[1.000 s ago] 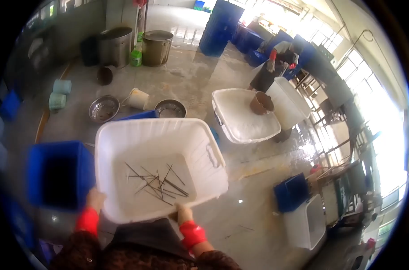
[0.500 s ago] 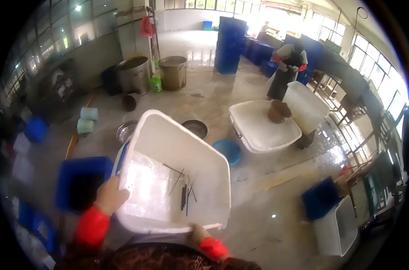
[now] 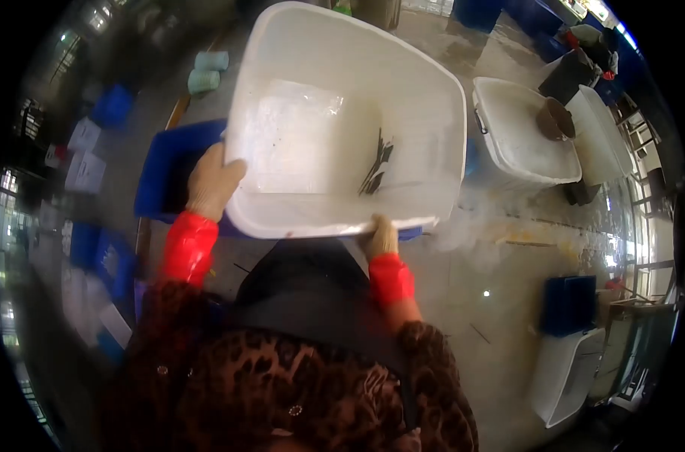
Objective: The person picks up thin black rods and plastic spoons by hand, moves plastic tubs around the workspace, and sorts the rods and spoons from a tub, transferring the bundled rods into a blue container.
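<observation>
A large white plastic tub (image 3: 305,173) is held in front of me, tilted so its inside faces me. Several thin dark sticks (image 3: 377,164) lie bunched toward its right side. My left hand (image 3: 213,182), in a pale glove with a red cuff, is closed on the tub's left rim. Also gloved, my right hand (image 3: 380,236) grips the near rim right of the middle. Fingers of both hands are partly hidden by the rim. Beside my left hand, partly behind the tub, stands a blue crate (image 3: 155,177) with a dark inside.
Another white tub (image 3: 501,132) at the right carries a brown bucket (image 3: 556,120). A person in dark clothing (image 3: 572,75) bends near it. Low at the right are a blue bin (image 3: 568,305) and a white tub on its side (image 3: 557,377). The floor is wet.
My view has tipped down. The tub and both hands appear higher in it, the tub tilted differently. Inside, the dark sticks have bunched together toward the right. Both hands keep hold of the rim.
</observation>
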### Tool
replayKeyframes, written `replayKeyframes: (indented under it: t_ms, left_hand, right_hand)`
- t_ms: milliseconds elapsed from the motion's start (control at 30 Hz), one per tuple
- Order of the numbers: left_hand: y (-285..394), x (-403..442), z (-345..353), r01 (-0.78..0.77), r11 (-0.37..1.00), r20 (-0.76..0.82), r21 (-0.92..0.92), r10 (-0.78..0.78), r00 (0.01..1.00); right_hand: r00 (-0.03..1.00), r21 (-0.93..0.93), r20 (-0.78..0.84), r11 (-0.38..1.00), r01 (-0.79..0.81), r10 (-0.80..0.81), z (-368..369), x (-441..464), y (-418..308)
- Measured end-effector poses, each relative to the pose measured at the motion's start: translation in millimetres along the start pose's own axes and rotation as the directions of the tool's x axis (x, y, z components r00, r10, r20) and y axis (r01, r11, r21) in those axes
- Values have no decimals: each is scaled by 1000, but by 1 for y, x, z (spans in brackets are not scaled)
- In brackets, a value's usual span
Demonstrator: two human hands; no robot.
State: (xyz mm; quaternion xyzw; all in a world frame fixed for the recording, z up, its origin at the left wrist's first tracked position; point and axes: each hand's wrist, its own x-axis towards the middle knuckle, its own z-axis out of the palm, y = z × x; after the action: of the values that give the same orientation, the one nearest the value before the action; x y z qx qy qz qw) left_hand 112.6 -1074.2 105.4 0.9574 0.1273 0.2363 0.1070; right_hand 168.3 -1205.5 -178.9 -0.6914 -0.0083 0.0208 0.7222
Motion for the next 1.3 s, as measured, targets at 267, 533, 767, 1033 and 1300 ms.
replayKeyframes:
  t_ms: [267,533,767,1033,1300]
  left_hand:
    - [-14,-44,-15,-5,963,-19,-268,0,1000]
    - [-38,-49,6,209,977,71,-39,-206,976]
    - [-93,-53,44,466,883,170,53,-468,867]
    - [-139,-68,58,614,702,275,361,-709,649]
    - [-111,-104,56,120,841,-2,528,-140,990]
  right_hand:
    - [788,812,211,346,-471,578,-32,-49,-52]
    - [727,774,240,326,-543,643,-34,-76,-39]
    - [556,643,388,216,-735,735,-20,-87,-24]
    - [376,523,415,121,-844,828,1,-122,-36]
    - [212,-85,561,311,-947,800,-61,-133,-81]
